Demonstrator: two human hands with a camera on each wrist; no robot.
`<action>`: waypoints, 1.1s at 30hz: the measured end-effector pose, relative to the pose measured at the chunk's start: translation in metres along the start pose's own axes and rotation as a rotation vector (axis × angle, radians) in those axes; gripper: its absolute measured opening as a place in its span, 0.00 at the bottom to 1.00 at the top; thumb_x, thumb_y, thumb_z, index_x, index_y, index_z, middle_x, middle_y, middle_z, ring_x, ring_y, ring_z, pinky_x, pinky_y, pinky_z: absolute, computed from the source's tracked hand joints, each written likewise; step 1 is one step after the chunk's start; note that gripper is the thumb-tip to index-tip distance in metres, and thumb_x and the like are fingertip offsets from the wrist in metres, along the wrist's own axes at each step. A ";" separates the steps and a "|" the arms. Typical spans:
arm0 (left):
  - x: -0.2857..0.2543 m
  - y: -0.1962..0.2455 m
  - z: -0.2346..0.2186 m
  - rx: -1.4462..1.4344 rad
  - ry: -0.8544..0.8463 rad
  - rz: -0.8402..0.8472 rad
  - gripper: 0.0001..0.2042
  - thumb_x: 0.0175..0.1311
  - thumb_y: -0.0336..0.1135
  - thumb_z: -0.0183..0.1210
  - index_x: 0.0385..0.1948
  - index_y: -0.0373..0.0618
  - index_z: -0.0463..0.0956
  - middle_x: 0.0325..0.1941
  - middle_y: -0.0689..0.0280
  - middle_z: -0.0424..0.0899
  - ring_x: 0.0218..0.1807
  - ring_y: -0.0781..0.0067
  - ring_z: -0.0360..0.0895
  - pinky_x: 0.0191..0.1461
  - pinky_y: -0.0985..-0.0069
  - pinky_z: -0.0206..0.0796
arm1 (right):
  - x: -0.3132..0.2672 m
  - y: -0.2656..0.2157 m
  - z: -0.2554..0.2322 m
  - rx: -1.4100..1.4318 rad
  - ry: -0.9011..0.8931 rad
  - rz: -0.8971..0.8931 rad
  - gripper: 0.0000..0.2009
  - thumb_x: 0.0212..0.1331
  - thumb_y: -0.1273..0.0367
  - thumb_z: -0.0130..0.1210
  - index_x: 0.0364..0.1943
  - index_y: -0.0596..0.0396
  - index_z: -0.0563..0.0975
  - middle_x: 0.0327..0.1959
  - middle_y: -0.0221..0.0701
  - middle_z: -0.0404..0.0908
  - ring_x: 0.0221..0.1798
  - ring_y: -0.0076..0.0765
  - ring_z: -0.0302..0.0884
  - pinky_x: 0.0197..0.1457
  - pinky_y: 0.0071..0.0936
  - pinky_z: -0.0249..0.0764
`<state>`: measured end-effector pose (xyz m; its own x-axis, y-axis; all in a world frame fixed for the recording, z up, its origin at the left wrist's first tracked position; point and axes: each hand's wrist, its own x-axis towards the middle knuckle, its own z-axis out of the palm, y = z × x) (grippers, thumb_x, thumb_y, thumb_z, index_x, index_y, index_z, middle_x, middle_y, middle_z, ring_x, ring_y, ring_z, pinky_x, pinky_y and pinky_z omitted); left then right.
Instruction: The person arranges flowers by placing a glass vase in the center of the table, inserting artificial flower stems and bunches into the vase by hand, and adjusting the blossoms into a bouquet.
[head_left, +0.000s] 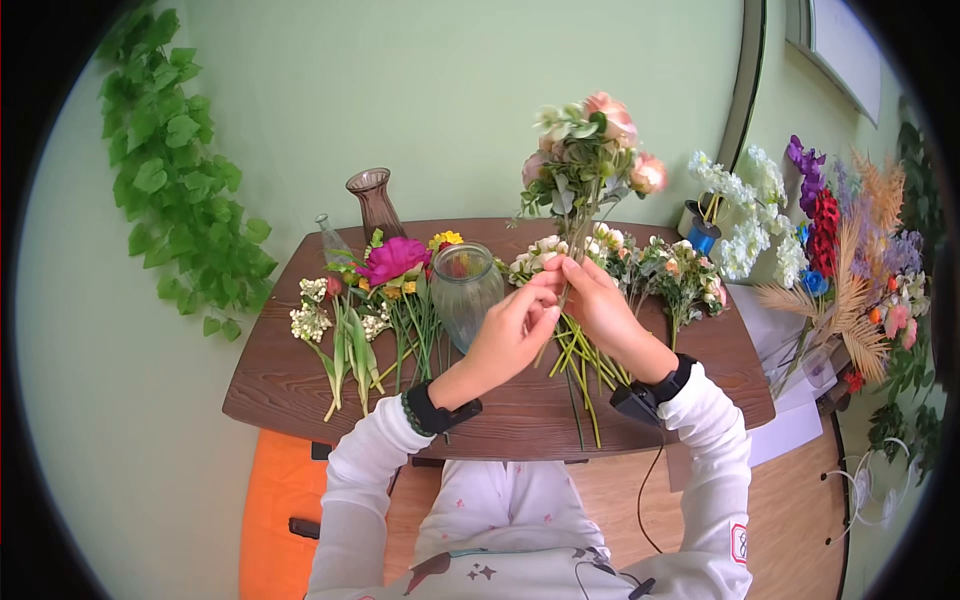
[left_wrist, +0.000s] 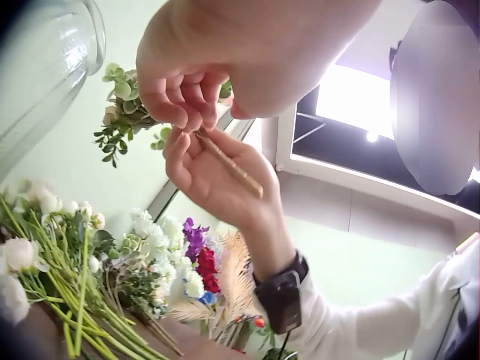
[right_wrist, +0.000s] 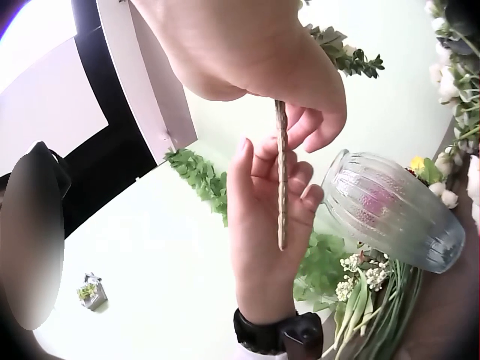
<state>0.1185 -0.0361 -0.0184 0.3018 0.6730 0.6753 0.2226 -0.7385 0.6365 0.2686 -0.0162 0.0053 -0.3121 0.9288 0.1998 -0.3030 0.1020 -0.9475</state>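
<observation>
we've got the pink rose bunch (head_left: 590,160) up in the air over the bench (head_left: 500,418), blooms on top, its brown stem (right_wrist: 282,180) running down past our palms. our right hand (head_left: 605,310) has its fingers closed in a pinch on that stem just below the leaves. our left hand (head_left: 510,335) is right there too, fingers half curled by the stem, but we can't tell if they actually grip it. the ribbed glass jar (head_left: 467,300) stands just beside our left hand, with the big magenta flower (head_left: 393,260) on its left and the purple-tinted vase (head_left: 376,205) farther back. under our right hand there's a pile of green stems (head_left: 585,375) lying on the bench.
</observation>
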 end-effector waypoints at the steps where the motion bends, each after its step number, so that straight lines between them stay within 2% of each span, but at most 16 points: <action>1: 0.002 0.002 -0.003 -0.052 0.022 -0.078 0.08 0.60 0.31 0.53 0.36 0.37 0.69 0.25 0.65 0.74 0.21 0.82 0.69 0.24 0.81 0.61 | -0.002 0.000 -0.001 0.087 0.015 0.031 0.13 0.67 0.63 0.34 0.44 0.57 0.66 0.39 0.35 0.76 0.40 0.29 0.75 0.45 0.27 0.70; 4: 0.006 -0.008 -0.009 -0.190 0.083 -0.125 0.08 0.61 0.31 0.53 0.36 0.37 0.69 0.27 0.66 0.75 0.24 0.83 0.70 0.26 0.82 0.62 | -0.006 -0.003 -0.005 0.179 -0.147 0.051 0.11 0.68 0.64 0.33 0.42 0.55 0.66 0.34 0.33 0.75 0.31 0.25 0.72 0.37 0.25 0.69; 5: 0.010 -0.012 -0.010 -0.285 0.097 -0.166 0.09 0.62 0.33 0.53 0.39 0.38 0.69 0.34 0.65 0.76 0.34 0.82 0.72 0.33 0.82 0.66 | -0.009 -0.004 -0.005 0.179 -0.147 0.051 0.11 0.68 0.64 0.33 0.42 0.55 0.66 0.34 0.33 0.75 0.31 0.25 0.72 0.37 0.25 0.69; 6: 0.012 -0.014 -0.009 -0.285 0.097 -0.165 0.09 0.62 0.33 0.53 0.39 0.38 0.69 0.34 0.65 0.76 0.34 0.82 0.72 0.33 0.82 0.66 | -0.014 -0.005 -0.004 0.261 -0.206 0.059 0.11 0.68 0.64 0.32 0.41 0.54 0.66 0.30 0.31 0.73 0.26 0.23 0.67 0.31 0.22 0.66; 8: 0.019 -0.004 -0.010 -0.552 0.056 -0.329 0.14 0.63 0.37 0.52 0.44 0.37 0.66 0.40 0.63 0.74 0.43 0.77 0.71 0.45 0.80 0.66 | -0.023 -0.008 0.000 0.342 -0.267 0.068 0.11 0.68 0.64 0.32 0.40 0.53 0.66 0.26 0.29 0.70 0.21 0.21 0.62 0.25 0.20 0.63; 9: 0.024 0.000 -0.014 -0.662 -0.064 -0.439 0.19 0.64 0.42 0.52 0.48 0.38 0.63 0.46 0.62 0.72 0.49 0.73 0.69 0.52 0.76 0.63 | -0.027 -0.010 0.003 0.374 -0.284 0.070 0.11 0.68 0.63 0.32 0.39 0.53 0.66 0.22 0.26 0.65 0.19 0.20 0.57 0.22 0.18 0.58; 10: 0.028 -0.001 -0.015 -0.661 -0.061 -0.438 0.19 0.64 0.42 0.52 0.48 0.38 0.63 0.46 0.62 0.72 0.49 0.73 0.69 0.52 0.76 0.63 | -0.032 -0.011 0.006 0.407 -0.301 0.071 0.11 0.68 0.63 0.33 0.38 0.52 0.66 0.19 0.24 0.60 0.17 0.19 0.51 0.18 0.16 0.53; 12: 0.039 -0.002 -0.013 -0.994 -0.173 -0.403 0.20 0.64 0.44 0.50 0.50 0.38 0.63 0.48 0.62 0.72 0.50 0.71 0.69 0.52 0.74 0.63 | -0.041 -0.010 0.012 0.420 -0.278 0.086 0.13 0.69 0.61 0.30 0.37 0.52 0.66 0.17 0.24 0.59 0.15 0.18 0.48 0.16 0.14 0.49; 13: 0.042 -0.003 -0.013 -0.970 -0.070 -0.394 0.20 0.64 0.44 0.50 0.50 0.40 0.64 0.52 0.63 0.71 0.53 0.72 0.68 0.53 0.74 0.63 | -0.044 -0.009 0.013 0.448 -0.302 0.121 0.14 0.69 0.61 0.30 0.37 0.52 0.66 0.17 0.24 0.58 0.15 0.17 0.48 0.16 0.15 0.48; 16: 0.051 -0.003 -0.026 -0.999 -0.040 -0.336 0.18 0.67 0.43 0.45 0.53 0.42 0.63 0.54 0.62 0.70 0.56 0.69 0.67 0.60 0.70 0.59 | -0.053 -0.004 0.014 0.469 -0.332 0.178 0.15 0.69 0.58 0.30 0.37 0.50 0.67 0.15 0.23 0.56 0.15 0.17 0.46 0.16 0.15 0.45; 20: 0.047 0.008 -0.035 -0.970 -0.025 -0.336 0.23 0.62 0.46 0.53 0.54 0.44 0.63 0.54 0.66 0.70 0.56 0.73 0.66 0.62 0.68 0.57 | -0.058 0.001 0.012 0.490 -0.360 0.326 0.18 0.68 0.54 0.30 0.31 0.48 0.67 0.14 0.20 0.53 0.15 0.17 0.45 0.16 0.16 0.42; 22: 0.046 -0.004 -0.039 -0.964 -0.023 -0.231 0.25 0.59 0.47 0.56 0.55 0.45 0.62 0.55 0.66 0.70 0.57 0.73 0.65 0.62 0.68 0.56 | -0.058 0.006 0.010 0.426 -0.435 0.351 0.18 0.68 0.54 0.31 0.27 0.49 0.65 0.14 0.20 0.51 0.14 0.16 0.43 0.15 0.16 0.41; 24: 0.045 -0.010 -0.044 -1.103 0.027 -0.265 0.19 0.57 0.37 0.61 0.49 0.48 0.68 0.46 0.73 0.73 0.48 0.82 0.69 0.52 0.79 0.62 | -0.060 0.005 0.011 0.391 -0.414 0.368 0.18 0.68 0.54 0.32 0.24 0.49 0.62 0.13 0.19 0.49 0.14 0.16 0.42 0.15 0.16 0.39; 30: 0.046 0.015 -0.060 -1.049 0.084 -0.229 0.18 0.56 0.28 0.59 0.50 0.44 0.68 0.46 0.70 0.73 0.52 0.77 0.66 0.55 0.75 0.59 | -0.057 0.007 0.004 0.278 -0.486 0.408 0.18 0.68 0.55 0.32 0.24 0.49 0.60 0.13 0.18 0.48 0.14 0.16 0.40 0.15 0.17 0.38; 32: 0.048 0.022 -0.069 -1.072 -0.040 -0.298 0.18 0.55 0.27 0.58 0.49 0.43 0.69 0.47 0.69 0.74 0.52 0.75 0.67 0.56 0.74 0.59 | -0.056 0.009 0.003 0.165 -0.466 0.400 0.17 0.68 0.56 0.31 0.24 0.48 0.60 0.13 0.18 0.49 0.14 0.16 0.40 0.15 0.17 0.39; 33: 0.047 0.022 -0.067 -1.050 -0.008 -0.271 0.17 0.55 0.26 0.58 0.48 0.44 0.70 0.48 0.68 0.74 0.52 0.73 0.68 0.56 0.72 0.59 | -0.055 0.010 0.003 0.165 -0.466 0.399 0.17 0.68 0.56 0.31 0.24 0.48 0.60 0.13 0.18 0.49 0.14 0.16 0.40 0.15 0.17 0.39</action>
<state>0.0750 -0.0186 0.0524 0.3692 0.8054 0.4638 -0.6206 -0.1578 0.7681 0.2802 -0.0673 -0.0149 -0.7776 0.6276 -0.0383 -0.2052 -0.3110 -0.9280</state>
